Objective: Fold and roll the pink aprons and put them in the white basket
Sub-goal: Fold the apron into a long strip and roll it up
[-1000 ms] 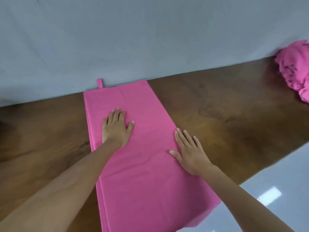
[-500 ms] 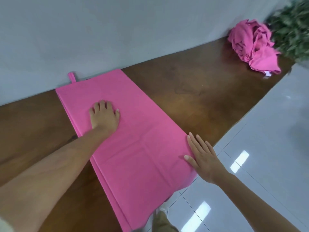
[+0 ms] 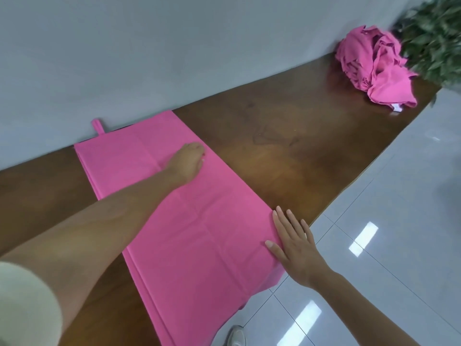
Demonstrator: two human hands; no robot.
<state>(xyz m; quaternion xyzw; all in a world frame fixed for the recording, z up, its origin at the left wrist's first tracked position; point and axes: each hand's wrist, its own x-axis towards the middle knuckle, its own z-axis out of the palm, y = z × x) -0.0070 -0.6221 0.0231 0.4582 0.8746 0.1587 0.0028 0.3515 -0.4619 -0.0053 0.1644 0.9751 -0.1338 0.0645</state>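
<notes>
Head view shows me the folded pink apron (image 3: 189, 221) spanning the counter (image 3: 287, 151) from back edge to front, its near end overhanging. My left hand (image 3: 185, 159) rests on its far half, but I can't tell the finger curl. My right hand (image 3: 291, 243) lies flat on its right edge. Bare counter runs right to the crumpled aprons (image 3: 374, 66) at the far-right corner.
</notes>
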